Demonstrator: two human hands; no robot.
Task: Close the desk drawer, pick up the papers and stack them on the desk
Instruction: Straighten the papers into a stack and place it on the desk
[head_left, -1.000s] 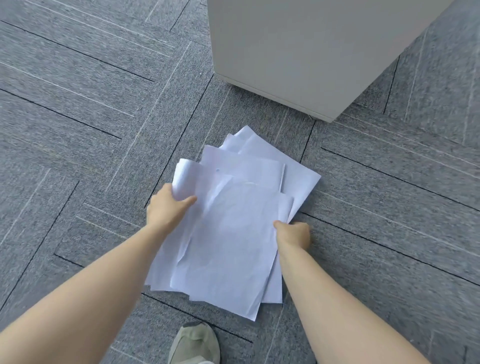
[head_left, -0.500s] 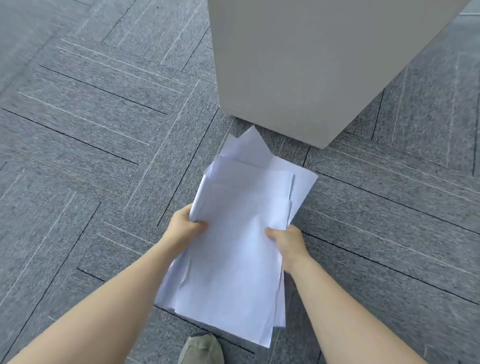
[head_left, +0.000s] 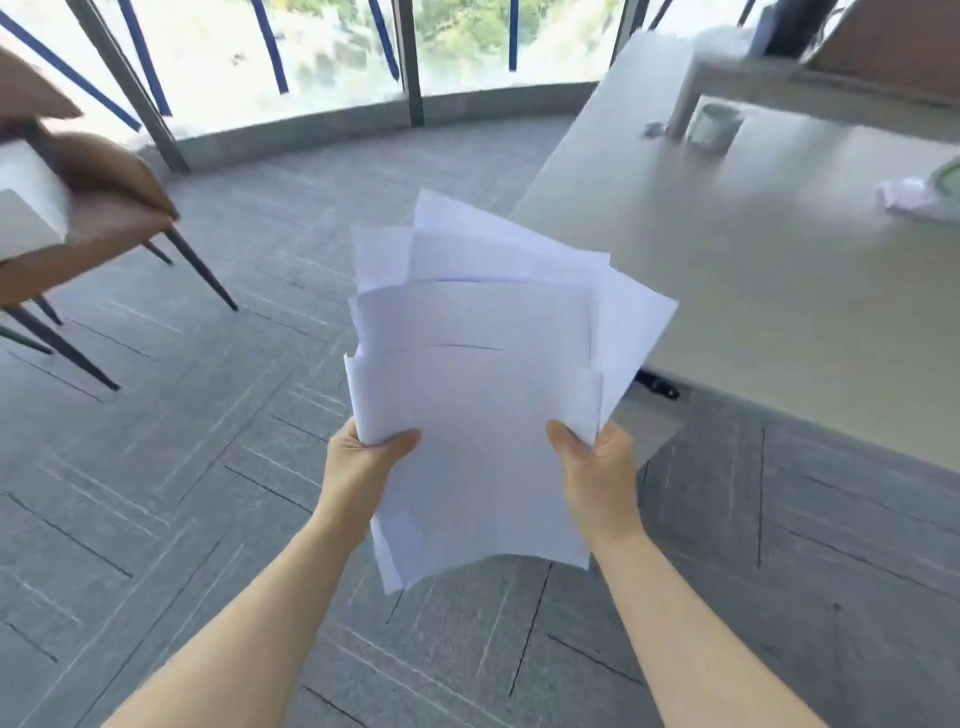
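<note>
A loose, fanned bundle of white papers (head_left: 483, 374) is held in the air in front of me, above the grey carpet. My left hand (head_left: 358, 462) grips its left edge with the thumb on top. My right hand (head_left: 597, 462) grips its right edge the same way. The light grey desk (head_left: 753, 270) stands to the right, its near corner just behind the papers' right edge. The drawer is not visible.
On the desk sit a pale mug (head_left: 714, 124), a crumpled white object (head_left: 914, 200) and a monitor stand leg (head_left: 685, 98). A brown chair (head_left: 98, 202) with dark legs stands at the left. Windows (head_left: 332, 52) line the back.
The papers have been lifted off the carpet and now hang in the air in both hands. The view has swung up from the floor to the desk, chair and windows.
</note>
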